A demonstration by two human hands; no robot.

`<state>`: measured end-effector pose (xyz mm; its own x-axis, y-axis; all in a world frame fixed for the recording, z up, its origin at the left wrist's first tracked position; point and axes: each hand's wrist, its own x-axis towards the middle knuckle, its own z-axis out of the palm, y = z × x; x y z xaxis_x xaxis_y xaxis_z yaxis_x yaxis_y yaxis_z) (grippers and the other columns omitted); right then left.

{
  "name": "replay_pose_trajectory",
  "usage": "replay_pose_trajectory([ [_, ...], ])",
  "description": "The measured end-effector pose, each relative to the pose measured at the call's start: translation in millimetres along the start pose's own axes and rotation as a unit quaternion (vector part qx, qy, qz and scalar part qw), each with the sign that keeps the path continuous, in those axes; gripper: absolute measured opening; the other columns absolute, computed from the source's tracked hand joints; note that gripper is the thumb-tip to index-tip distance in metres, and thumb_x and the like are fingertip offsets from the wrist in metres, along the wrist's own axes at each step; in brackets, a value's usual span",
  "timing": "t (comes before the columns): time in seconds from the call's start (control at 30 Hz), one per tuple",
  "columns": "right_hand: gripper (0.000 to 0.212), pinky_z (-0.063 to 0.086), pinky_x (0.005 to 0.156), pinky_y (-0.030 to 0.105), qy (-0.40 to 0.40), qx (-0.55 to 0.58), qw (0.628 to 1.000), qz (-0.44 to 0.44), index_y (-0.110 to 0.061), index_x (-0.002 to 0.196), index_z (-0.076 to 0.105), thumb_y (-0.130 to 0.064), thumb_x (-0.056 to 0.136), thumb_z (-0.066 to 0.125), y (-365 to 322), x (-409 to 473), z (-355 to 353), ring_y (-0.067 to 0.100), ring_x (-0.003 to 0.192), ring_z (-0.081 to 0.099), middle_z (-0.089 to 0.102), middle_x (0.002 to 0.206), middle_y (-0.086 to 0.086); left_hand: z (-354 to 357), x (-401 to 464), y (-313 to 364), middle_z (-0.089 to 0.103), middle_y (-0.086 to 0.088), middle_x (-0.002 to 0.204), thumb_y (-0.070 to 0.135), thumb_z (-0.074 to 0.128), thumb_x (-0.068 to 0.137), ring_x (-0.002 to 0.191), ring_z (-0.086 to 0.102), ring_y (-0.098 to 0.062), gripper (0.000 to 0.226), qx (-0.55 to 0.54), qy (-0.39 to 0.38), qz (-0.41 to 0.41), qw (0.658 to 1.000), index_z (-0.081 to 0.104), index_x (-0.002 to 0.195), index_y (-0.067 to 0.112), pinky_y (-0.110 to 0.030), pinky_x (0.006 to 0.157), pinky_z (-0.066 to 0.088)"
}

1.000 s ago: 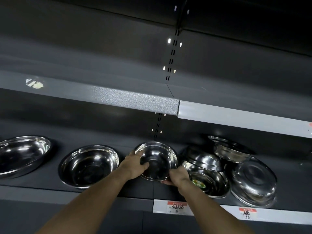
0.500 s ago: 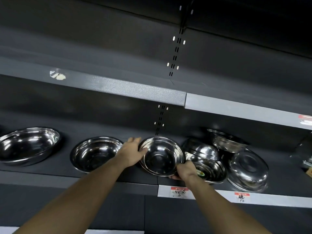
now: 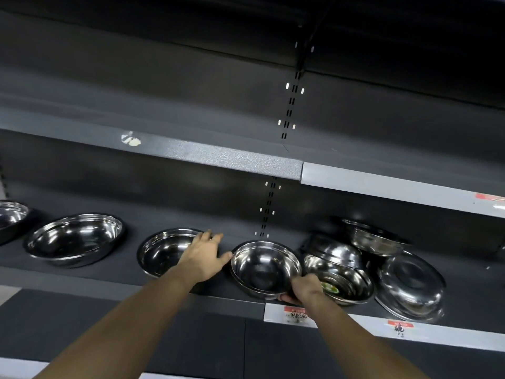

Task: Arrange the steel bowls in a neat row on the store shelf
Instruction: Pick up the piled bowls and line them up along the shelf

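Note:
A small steel bowl [image 3: 263, 266] sits tilted toward me at the front of the dark shelf [image 3: 114, 277]. My right hand [image 3: 304, 288] grips its lower right rim. My left hand [image 3: 203, 257] is flat and spread, its thumb just beside the bowl's left rim and its fingers over the right edge of a wider bowl [image 3: 164, 251]. Further left stand a large bowl [image 3: 75, 242] and part of another bowl [image 3: 11, 217] at the frame edge. Right of the held bowl lies a heap of bowls [image 3: 338, 272], some upside down.
An upside-down bowl [image 3: 410, 285] leans at the far right of the heap, and a tilted bowl [image 3: 374, 237] rests behind it. An upper shelf [image 3: 232, 160] overhangs the row. Price tags [image 3: 296, 314] hang on the lower shelf's front rail.
My left hand has let go of the small bowl's left rim and spread open beside it. The right hand still holds the rim. My view has shifted right, showing another bowl at far left.

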<state>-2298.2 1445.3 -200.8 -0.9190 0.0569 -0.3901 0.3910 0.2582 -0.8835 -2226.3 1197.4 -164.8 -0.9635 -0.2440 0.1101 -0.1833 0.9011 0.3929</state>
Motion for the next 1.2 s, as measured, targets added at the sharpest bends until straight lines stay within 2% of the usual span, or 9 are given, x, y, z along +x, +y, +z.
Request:
replay_pose_trajectory([
  [0.23, 0.022, 0.051, 0.036, 0.025, -0.019, -0.001, 1.0, 0.008, 0.012, 0.107, 0.061, -0.003, 0.097, 0.048, 14, -2, -6, 0.021, 0.039, 0.065, 0.072, 0.073, 0.025, 5, -18, 15, 0.02, -0.008, 0.161, 0.054, 0.047, 0.094, 0.149, 0.015, -0.025, 0.071, 0.002, 0.012, -0.022, 1.0, 0.026, 0.153, 0.02, -0.036, 0.12, 0.016],
  [0.4, 0.038, 0.063, 0.066, 0.044, -0.036, -0.019, 0.999, 0.001, 0.008, 0.104, 0.058, -0.029, 0.101, 0.049, 17, -6, -21, 0.034, 0.065, 0.074, 0.072, 0.089, 0.026, 14, -23, 36, 0.024, -0.008, 0.159, 0.053, 0.048, 0.094, 0.147, 0.021, -0.026, 0.071, -0.008, 0.007, -0.036, 0.999, 0.027, 0.152, 0.018, -0.037, 0.118, 0.022],
  [0.6, 0.048, 0.055, 0.041, 0.03, 0.004, -0.062, 0.997, -0.047, -0.001, 0.076, 0.059, -0.042, 0.099, 0.049, 5, -6, -71, 0.024, 0.041, 0.064, 0.068, 0.064, 0.015, 27, -20, 90, 0.032, -0.009, 0.154, 0.052, 0.046, 0.095, 0.143, 0.028, -0.026, 0.067, -0.008, 0.004, -0.013, 1.0, 0.03, 0.151, 0.018, -0.035, 0.117, 0.025],
  [0.73, 0.037, 0.05, 0.039, 0.026, 0.047, 0.003, 0.996, -0.078, -0.004, 0.082, 0.057, -0.036, 0.098, 0.052, -10, 5, -117, 0.022, 0.041, 0.059, 0.066, 0.067, 0.012, 38, -14, 136, 0.035, -0.007, 0.153, 0.051, 0.048, 0.094, 0.14, 0.032, -0.027, 0.066, -0.016, -0.009, 0.017, 1.0, 0.032, 0.15, 0.02, -0.035, 0.116, 0.027],
  [0.8, 0.027, 0.055, 0.049, 0.032, 0.066, 0.02, 0.993, -0.092, -0.006, 0.087, 0.058, -0.031, 0.097, 0.056, -14, 14, -140, 0.023, 0.048, 0.061, 0.066, 0.072, 0.011, 44, -11, 158, 0.033, -0.008, 0.154, 0.051, 0.047, 0.094, 0.141, 0.032, -0.027, 0.067, -0.013, -0.018, 0.031, 0.999, 0.031, 0.151, 0.02, -0.035, 0.117, 0.026],
  [0.87, 0.024, 0.059, 0.072, 0.041, 0.098, 0.003, 0.989, -0.113, -0.007, 0.092, 0.06, -0.031, 0.094, 0.059, -17, 21, -161, 0.025, 0.068, 0.066, 0.069, 0.083, 0.01, 51, -8, 176, 0.029, -0.007, 0.157, 0.052, 0.047, 0.094, 0.144, 0.029, -0.026, 0.068, -0.021, -0.033, 0.04, 0.998, 0.029, 0.152, 0.02, -0.036, 0.118, 0.025],
  [0.93, 0.027, 0.053, 0.091, 0.037, 0.145, -0.048, 0.979, -0.131, -0.01, 0.104, 0.063, -0.035, 0.092, 0.06, -19, 25, -180, 0.029, 0.093, 0.067, 0.071, 0.095, 0.009, 56, -5, 191, 0.028, -0.005, 0.157, 0.052, 0.047, 0.094, 0.144, 0.028, -0.025, 0.068, -0.029, -0.043, 0.049, 0.997, 0.028, 0.152, 0.021, -0.038, 0.117, 0.027],
  [1.07, 0.035, 0.045, 0.093, 0.033, 0.201, -0.068, 0.963, -0.165, -0.01, 0.12, 0.055, -0.031, 0.093, 0.059, -24, 30, -208, 0.035, 0.107, 0.062, 0.066, 0.086, 0.006, 66, 3, 216, 0.031, -0.005, 0.154, 0.053, 0.046, 0.094, 0.142, 0.031, -0.025, 0.068, -0.032, -0.048, 0.064, 0.996, 0.028, 0.152, 0.021, -0.036, 0.115, 0.03],
  [1.2, 0.06, 0.039, 0.104, 0.037, 0.213, -0.065, 0.959, -0.176, -0.012, 0.144, 0.039, -0.035, 0.093, 0.059, -28, 42, -220, 0.037, 0.125, 0.052, 0.056, 0.134, 0.02, 72, 12, 232, 0.033, -0.004, 0.153, 0.054, 0.047, 0.094, 0.141, 0.032, -0.024, 0.07, -0.042, -0.053, 0.073, 0.995, 0.027, 0.153, 0.023, -0.036, 0.115, 0.03],
])
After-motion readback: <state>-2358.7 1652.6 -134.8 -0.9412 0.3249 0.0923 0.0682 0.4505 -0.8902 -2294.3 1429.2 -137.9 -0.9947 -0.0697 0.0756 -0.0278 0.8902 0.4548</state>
